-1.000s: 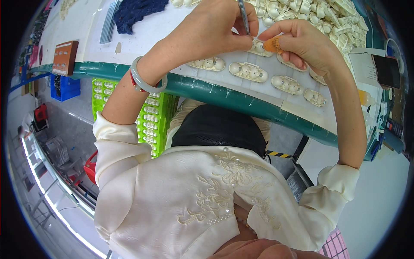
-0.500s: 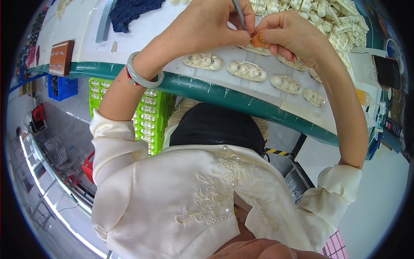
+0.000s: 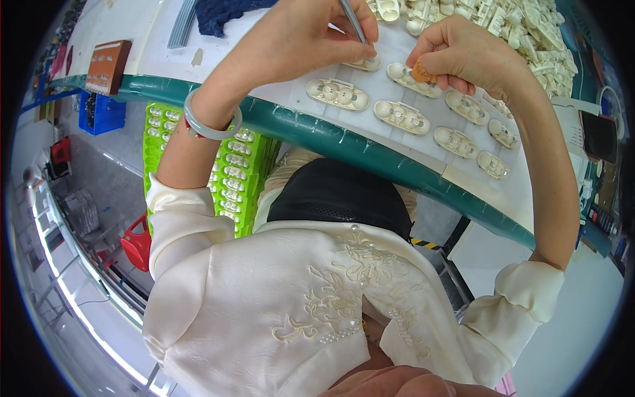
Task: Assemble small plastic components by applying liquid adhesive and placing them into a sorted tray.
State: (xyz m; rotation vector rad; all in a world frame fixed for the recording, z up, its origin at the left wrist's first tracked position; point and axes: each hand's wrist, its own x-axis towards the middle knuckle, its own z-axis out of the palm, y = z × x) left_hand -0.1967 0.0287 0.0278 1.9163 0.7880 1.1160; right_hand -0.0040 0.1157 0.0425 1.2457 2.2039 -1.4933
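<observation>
My left hand (image 3: 324, 43) is closed around a slim grey rod-shaped tool (image 3: 352, 20), slanting up from its fingertips. Just below those fingers lies a cream oval shell part (image 3: 365, 64), partly covered by the hand. To the right, my right hand (image 3: 460, 56) is closed in a pinch. An orange dotted piece (image 3: 423, 69), resembling a rubber finger cot, shows at its fingertips; whether it is worn or held I cannot tell. Right under it sits another cream shell part (image 3: 403, 75) with round cups. Nearer me are similar parts, among them one shell part (image 3: 337, 94) and a second shell part (image 3: 401, 117).
A heap of cream parts (image 3: 522, 33) covers the far right. Dark blue cloth (image 3: 221, 14) and grey strips (image 3: 182, 25) lie far left. A brown block (image 3: 108, 66) stands near the green table edge (image 3: 317, 137). Below are green trays (image 3: 246, 192) holding parts and a blue bin (image 3: 102, 114).
My hands have drawn apart: they met over one part before, and now the right is further right above another part. The whole view has shifted slightly, with table items appearing more to the right.
</observation>
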